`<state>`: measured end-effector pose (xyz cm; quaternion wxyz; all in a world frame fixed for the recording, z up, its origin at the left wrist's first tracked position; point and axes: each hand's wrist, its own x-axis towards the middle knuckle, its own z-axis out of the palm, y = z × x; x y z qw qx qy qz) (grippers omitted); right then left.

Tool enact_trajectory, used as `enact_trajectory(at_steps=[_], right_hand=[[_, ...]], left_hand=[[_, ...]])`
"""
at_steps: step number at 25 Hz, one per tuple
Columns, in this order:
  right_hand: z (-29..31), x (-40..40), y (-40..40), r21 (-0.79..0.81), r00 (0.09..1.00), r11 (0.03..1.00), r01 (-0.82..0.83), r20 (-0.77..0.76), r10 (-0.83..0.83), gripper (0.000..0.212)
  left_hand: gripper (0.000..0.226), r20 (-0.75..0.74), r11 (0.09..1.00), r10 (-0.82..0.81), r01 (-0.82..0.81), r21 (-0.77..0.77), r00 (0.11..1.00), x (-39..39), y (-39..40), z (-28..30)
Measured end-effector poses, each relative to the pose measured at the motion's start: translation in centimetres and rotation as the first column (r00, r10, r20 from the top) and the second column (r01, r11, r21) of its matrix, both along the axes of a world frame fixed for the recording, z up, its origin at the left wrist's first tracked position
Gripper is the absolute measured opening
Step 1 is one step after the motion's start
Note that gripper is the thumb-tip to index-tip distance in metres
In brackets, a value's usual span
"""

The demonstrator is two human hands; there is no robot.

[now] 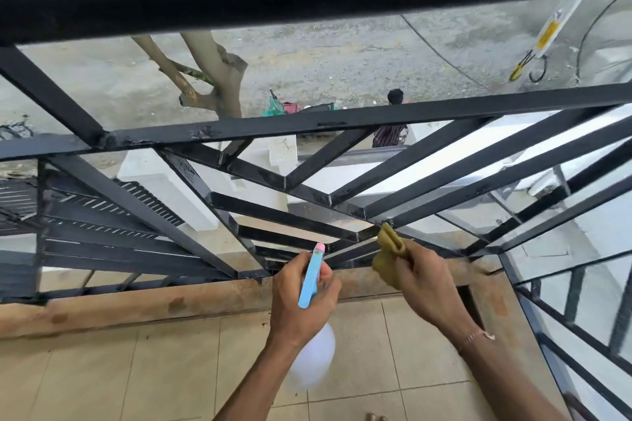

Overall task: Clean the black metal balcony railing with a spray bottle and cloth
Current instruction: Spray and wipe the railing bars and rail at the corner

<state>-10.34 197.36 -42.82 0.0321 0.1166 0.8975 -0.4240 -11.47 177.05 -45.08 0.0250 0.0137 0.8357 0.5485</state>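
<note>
Low down, the black railing (307, 120) gets the olive cloth (390, 246) pressed to a bar junction, right hand (424, 280) fingers bunched round it. Left hand (304, 294) grips spray bottle (313, 362) by the neck; whitish body, contents unclear, over tiled floor (136, 376).

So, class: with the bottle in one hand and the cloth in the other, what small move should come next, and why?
Probably a short wipe along the bar. The right hand already pinches the yellow cloth against the low junction of the black railing, while the left hand only holds the spray bottle, its nozzle aimed at nearby bars.
</note>
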Motion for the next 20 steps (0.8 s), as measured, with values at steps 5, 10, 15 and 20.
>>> enact_trajectory(at_steps=[5,10,15,20], right_hand=[[3.3,0.8,-1.9,-0.062,0.961,0.998,0.004,-0.277,-0.022,0.042],[5.3,-4.3,-5.3,0.075,0.925,0.997,-0.032,-0.376,0.058,0.049],[3.8,-8.0,-10.5,0.25,0.95,0.923,-0.292,-0.039,0.311,0.062],[4.1,-7.9,-10.4,0.011,0.942,0.971,-0.241,-0.239,0.236,0.025]], left_hand=[[0.028,-0.012,0.996,0.044,-0.045,-0.074,0.999,0.5,0.5,1.5],[0.033,0.006,0.998,0.014,-0.013,-0.057,1.0,0.6,0.4,3.1],[0.015,0.035,0.997,0.072,-0.073,0.028,0.997,0.5,-0.9,3.6],[0.018,-0.014,0.99,0.143,-0.143,0.012,0.99,0.7,-2.8,5.5]])
